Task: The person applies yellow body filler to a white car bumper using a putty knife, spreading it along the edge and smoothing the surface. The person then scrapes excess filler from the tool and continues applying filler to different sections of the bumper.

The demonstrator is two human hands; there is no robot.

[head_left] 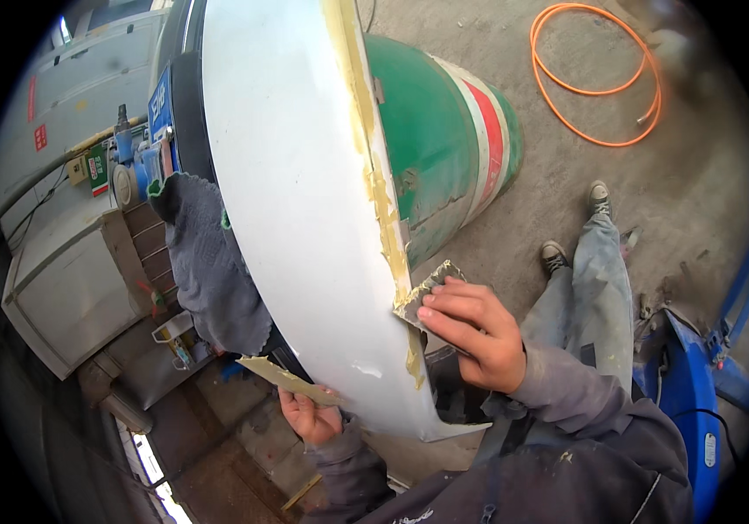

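A long white panel runs down the middle, with yellowish putty along its right edge. My right hand grips a grey metal spreader smeared with putty, its edge against the putty strip near the panel's lower right. My left hand holds a flat tan, putty-coated plate beside the panel's lower left. A green drum with a white and red band lies behind the panel's right side. A dark grey cloth hangs along the panel's left.
A coiled orange hose lies on the concrete floor at upper right. Legs in jeans stand on the right, near blue metal equipment. A grey metal cabinet and assorted containers are at the left.
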